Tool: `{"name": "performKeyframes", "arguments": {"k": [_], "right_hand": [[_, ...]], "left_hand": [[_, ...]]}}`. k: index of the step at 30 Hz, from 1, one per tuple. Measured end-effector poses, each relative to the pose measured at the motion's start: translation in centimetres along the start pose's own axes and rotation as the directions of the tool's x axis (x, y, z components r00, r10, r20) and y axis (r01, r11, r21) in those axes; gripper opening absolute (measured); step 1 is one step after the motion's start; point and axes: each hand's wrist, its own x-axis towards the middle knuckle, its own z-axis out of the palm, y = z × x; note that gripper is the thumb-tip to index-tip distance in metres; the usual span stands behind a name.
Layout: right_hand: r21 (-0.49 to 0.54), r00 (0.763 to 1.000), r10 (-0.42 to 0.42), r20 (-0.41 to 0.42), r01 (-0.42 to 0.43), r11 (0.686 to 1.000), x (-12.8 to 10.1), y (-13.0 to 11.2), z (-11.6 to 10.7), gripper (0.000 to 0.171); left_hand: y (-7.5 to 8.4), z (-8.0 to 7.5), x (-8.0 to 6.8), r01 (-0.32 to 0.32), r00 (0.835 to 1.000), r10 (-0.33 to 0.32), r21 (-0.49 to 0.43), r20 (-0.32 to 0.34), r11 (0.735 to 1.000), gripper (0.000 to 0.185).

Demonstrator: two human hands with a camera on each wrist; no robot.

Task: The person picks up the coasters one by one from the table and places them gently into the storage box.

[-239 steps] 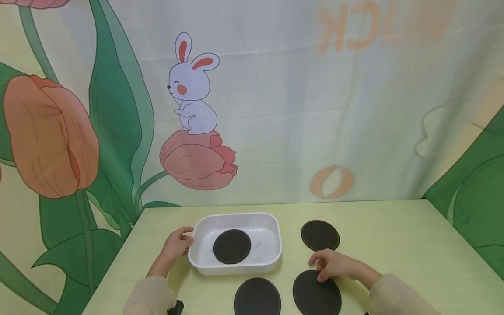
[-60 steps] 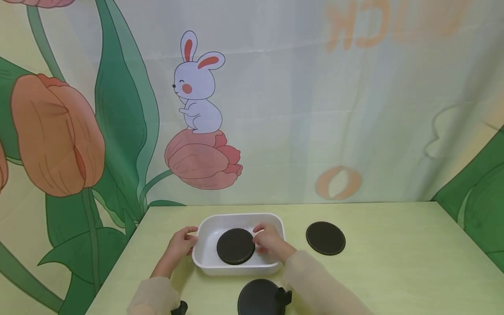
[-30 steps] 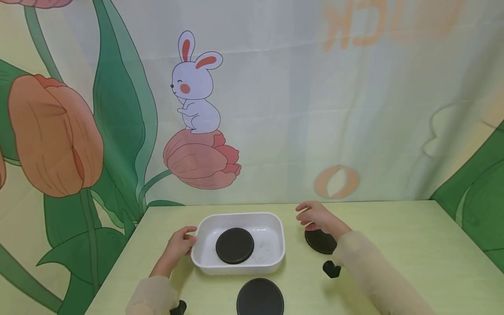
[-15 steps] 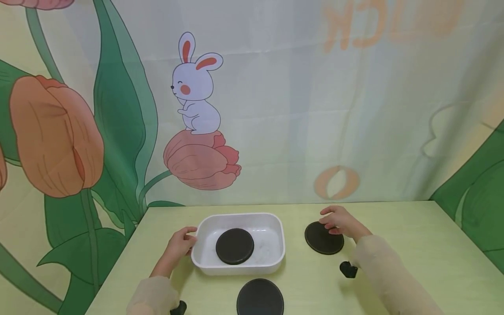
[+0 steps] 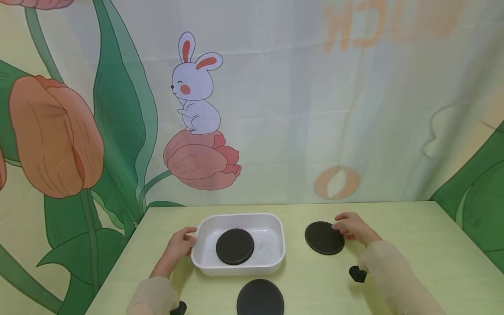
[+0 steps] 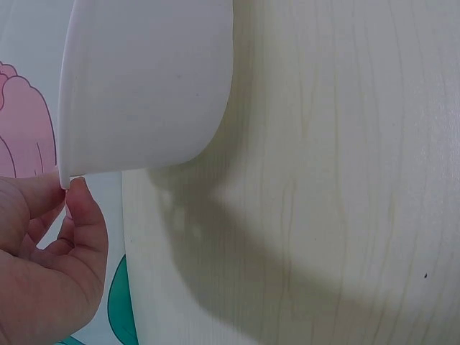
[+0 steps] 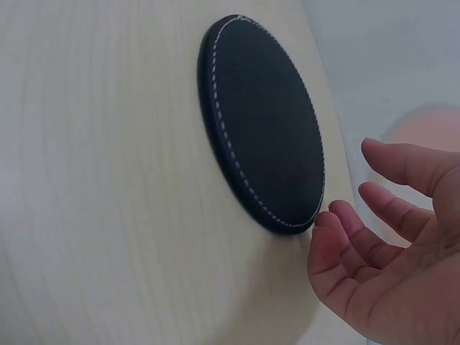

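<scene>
**A:** Black, stitched, lying flat on the table [image 5: 413, 245] just right of the white tray [image 5: 275, 259]: reaching for that coaster [image 5: 323, 238] with the right hand [image 5: 354, 228], fingers loose, grasping nothing, one fingertip touching its right edge.

**B:** Pinching the tray's left rim with the left hand [image 5: 179, 243], steadying it. Probably worth hooking a fingertip under that thin edge, tipping it up, then closing the thumb on top.

**A:** Agreed. Lifting flat rather than dragging, and minding the second coaster [image 5: 234, 246] already lying inside.

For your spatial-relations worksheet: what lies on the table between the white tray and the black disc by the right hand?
Nothing: the head view shows bare table between white tray and black disc.
</scene>
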Motion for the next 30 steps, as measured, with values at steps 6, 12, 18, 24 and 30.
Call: {"name": "performKeyframes", "arguments": {"k": [6,12,18,24,30], "right_hand": [[-0.036,1.0,-0.016,-0.022,0.015,0.999,0.2,0.6,0.2,0.046],[-0.094,0.996,-0.068,-0.057,0.063,0.994,0.8,1.3,0.7,0.045],[-0.145,0.989,-0.133,-0.068,0.122,0.982,1.7,2.2,0.9,0.042],[-0.239,0.983,-0.173,-0.063,0.153,0.959,1.2,1.9,1.2,0.04],[-0.288,0.982,-0.182,-0.05,0.16,0.944,0.4,1.3,1.2,0.035]], "left_hand": [[-0.1,-0.1,0.1,-0.012,1.0,0.012,-0.006,0.0,1.0,0.035],[-0.2,-0.1,0.1,-0.018,1.0,0.018,-0.009,0.0,1.0,0.035],[-0.2,-0.1,0.0,-0.023,1.0,0.023,-0.017,-0.002,1.0,0.034],[-0.3,-0.1,-0.1,-0.024,1.0,0.024,-0.018,0.004,1.0,0.034],[-0.3,-0.1,-0.1,-0.026,1.0,0.026,-0.016,0.0,1.0,0.034]]}}
